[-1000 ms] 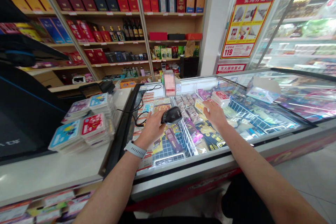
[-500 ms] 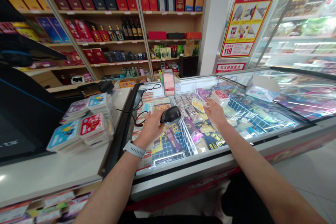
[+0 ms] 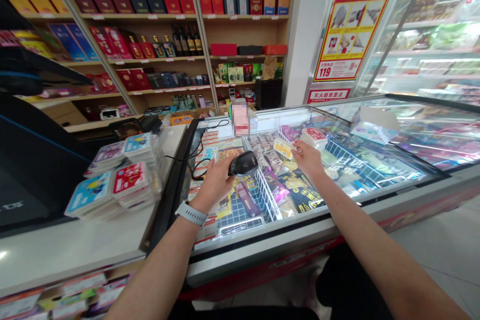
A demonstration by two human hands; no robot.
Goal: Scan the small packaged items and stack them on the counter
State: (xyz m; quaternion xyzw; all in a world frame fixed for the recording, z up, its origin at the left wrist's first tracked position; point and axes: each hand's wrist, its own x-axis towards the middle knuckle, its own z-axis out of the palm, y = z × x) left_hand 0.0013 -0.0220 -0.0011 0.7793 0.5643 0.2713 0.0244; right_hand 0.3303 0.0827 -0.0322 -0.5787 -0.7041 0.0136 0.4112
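Observation:
My left hand (image 3: 216, 180) is closed around a black barcode scanner (image 3: 243, 163), held over the glass top of a chest freezer (image 3: 318, 216). The scanner's head points right, and a black cable (image 3: 197, 158) curls behind it. My right hand (image 3: 309, 160) has its fingers pinched together above the glass; a small pale and red edge shows at the fingertips, too little to name. Just left of those fingertips lies a flat yellow pack (image 3: 283, 149). Behind my right hand sits a stack of red-topped flat packs (image 3: 314, 137).
On the counter (image 3: 112, 240) at left stand stacks of flat packs (image 3: 131, 180) beside a dark checkout screen (image 3: 33, 160). A white open box (image 3: 375, 125) rests on the freezer at right. Shelves with boxes and bottles (image 3: 186, 40) line the back.
My right hand's fingertips have shifted slightly, with a red edge now showing beside them. The yellow pack shows a little more fully. My left hand and the scanner stay almost still.

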